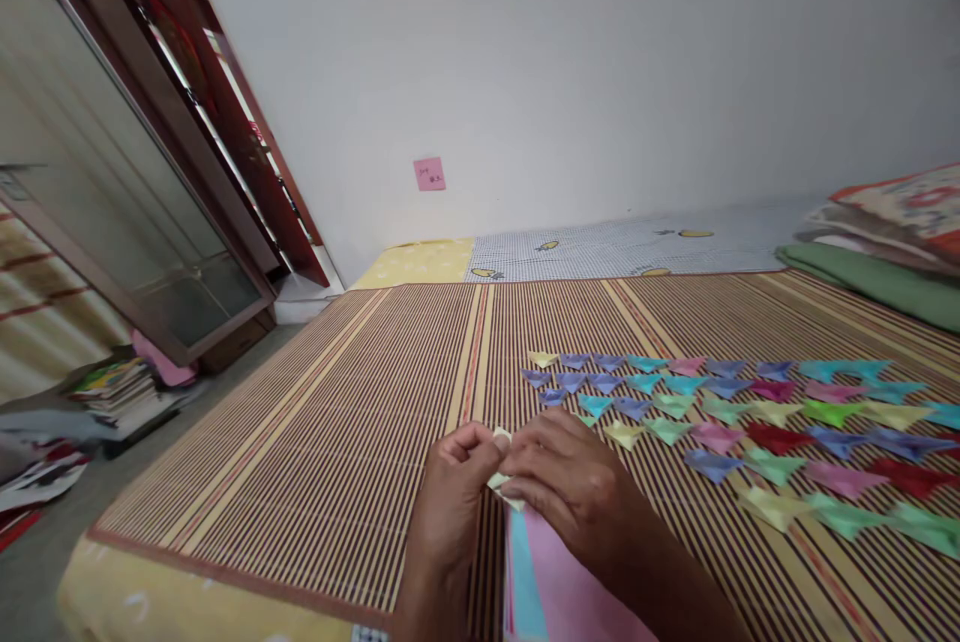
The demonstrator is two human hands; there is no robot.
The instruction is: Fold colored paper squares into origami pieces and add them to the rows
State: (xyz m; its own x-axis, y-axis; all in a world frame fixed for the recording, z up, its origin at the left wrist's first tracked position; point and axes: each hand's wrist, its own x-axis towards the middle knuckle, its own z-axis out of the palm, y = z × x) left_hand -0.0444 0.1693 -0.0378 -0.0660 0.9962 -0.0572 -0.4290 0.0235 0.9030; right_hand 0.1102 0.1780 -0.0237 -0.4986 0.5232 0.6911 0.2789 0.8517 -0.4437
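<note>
My left hand point(450, 482) and my right hand point(574, 477) meet low in the middle of the view, both pinched on a small pale yellow folded paper point(501, 472). Under my wrists lies a stack of coloured paper sheets point(536, 572), pink on top with a blue edge. To the right, several folded paper pieces point(720, 407) in purple, teal, pink, green, yellow and red lie in rows on the striped bamboo mat point(337, 422).
The mat covers a bed with a yellow sheet point(150, 602) at its front edge. Folded bedding and a green blanket point(870, 282) lie at the far right. A pink sticky note point(429, 174) hangs on the white wall. Books point(112, 392) sit on the floor beside a glass-doored cabinet point(112, 182).
</note>
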